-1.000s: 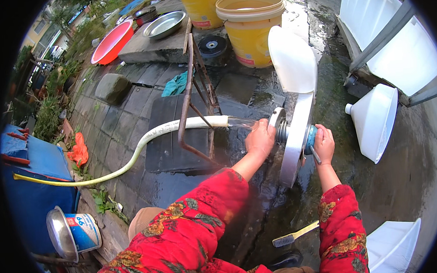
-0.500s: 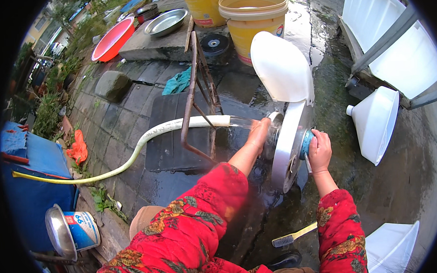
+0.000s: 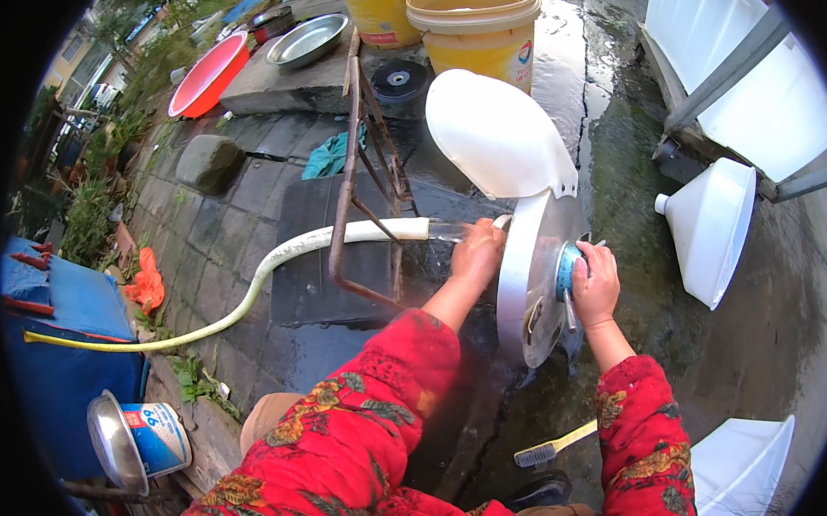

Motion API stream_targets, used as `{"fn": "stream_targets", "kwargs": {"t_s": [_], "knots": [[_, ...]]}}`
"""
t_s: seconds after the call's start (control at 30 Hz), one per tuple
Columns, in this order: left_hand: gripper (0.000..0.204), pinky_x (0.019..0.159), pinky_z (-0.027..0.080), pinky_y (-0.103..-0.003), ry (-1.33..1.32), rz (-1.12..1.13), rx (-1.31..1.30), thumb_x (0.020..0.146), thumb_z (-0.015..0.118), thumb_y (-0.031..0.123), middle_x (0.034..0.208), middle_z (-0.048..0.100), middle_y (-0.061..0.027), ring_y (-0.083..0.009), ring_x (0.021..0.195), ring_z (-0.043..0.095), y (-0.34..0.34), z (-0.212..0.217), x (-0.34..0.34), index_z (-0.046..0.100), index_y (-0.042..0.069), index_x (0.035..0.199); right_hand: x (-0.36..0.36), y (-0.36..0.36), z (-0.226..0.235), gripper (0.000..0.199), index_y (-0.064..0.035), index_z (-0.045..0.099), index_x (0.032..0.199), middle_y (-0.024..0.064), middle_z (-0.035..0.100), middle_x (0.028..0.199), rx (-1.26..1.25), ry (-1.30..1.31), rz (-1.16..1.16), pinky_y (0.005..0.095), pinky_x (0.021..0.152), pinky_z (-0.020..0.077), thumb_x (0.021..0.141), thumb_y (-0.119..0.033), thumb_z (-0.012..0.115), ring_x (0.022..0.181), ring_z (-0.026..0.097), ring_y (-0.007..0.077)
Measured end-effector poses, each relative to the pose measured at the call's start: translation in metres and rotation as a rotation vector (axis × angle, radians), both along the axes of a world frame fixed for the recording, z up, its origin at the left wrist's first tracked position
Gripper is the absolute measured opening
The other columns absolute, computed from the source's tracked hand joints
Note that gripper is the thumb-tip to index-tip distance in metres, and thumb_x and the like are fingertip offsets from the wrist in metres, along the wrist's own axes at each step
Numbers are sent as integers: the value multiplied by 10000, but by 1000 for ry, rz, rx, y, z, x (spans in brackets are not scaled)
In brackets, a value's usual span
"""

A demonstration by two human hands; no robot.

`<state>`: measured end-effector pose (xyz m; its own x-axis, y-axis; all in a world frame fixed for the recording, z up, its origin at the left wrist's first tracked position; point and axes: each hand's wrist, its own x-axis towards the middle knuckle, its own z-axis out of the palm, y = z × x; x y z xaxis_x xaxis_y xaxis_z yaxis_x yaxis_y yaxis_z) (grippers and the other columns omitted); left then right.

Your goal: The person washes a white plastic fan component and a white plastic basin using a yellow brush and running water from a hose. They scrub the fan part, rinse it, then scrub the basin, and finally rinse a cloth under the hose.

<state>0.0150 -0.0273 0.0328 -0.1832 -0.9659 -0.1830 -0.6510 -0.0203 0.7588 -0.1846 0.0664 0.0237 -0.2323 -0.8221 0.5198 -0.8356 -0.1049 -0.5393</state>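
Observation:
Both my hands hold a round, flat metal machine housing (image 3: 520,286), tilted up on its edge. It looks like part of a mill, though I cannot be sure. A curved white plastic chute (image 3: 499,134) rises from its top. My left hand (image 3: 477,258) grips the left side, its fingertips partly hidden behind the part. Water runs onto that hand from a pale hose (image 3: 357,233) resting on a rusty metal frame (image 3: 338,234). On the other side, my right hand (image 3: 596,282) is closed round a blue hub (image 3: 568,268) with a small metal lever below.
A yellow-handled brush (image 3: 558,443) lies on the wet ground near my feet. To the right is a white funnel-shaped hopper (image 3: 712,231). Yellow buckets (image 3: 479,57), a metal basin (image 3: 308,41) and a red basin (image 3: 210,75) stand at the back. A stone (image 3: 209,164) lies left.
The housing and chute have shifted and swung left, showing more of the housing's right face. My left hand has moved slightly left with it, closer to the hose mouth.

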Motion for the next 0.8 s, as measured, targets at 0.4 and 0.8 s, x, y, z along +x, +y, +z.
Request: {"fn": "stream_targets", "kwargs": {"t_s": [0.4, 0.8], "knots": [[468, 924, 426, -428, 136, -30, 105, 857, 552, 352, 1228, 545, -216, -368, 1135, 521, -10, -24, -3, 505, 128, 1264, -84, -6, -21, 633, -121, 523, 1284, 62, 473, 1358, 603, -584, 400, 348, 1088, 268, 654, -69, 559, 1335, 341, 213], [465, 939, 401, -350, 280, 9, -18, 867, 525, 253, 1182, 568, -193, -302, 1108, 506, -8, -62, -3, 499, 75, 1296, -64, -27, 2, 182, -85, 680, 836, 131, 662, 856, 538, 136, 339, 405, 868, 408, 715, -114, 547, 887, 591, 312]]}}
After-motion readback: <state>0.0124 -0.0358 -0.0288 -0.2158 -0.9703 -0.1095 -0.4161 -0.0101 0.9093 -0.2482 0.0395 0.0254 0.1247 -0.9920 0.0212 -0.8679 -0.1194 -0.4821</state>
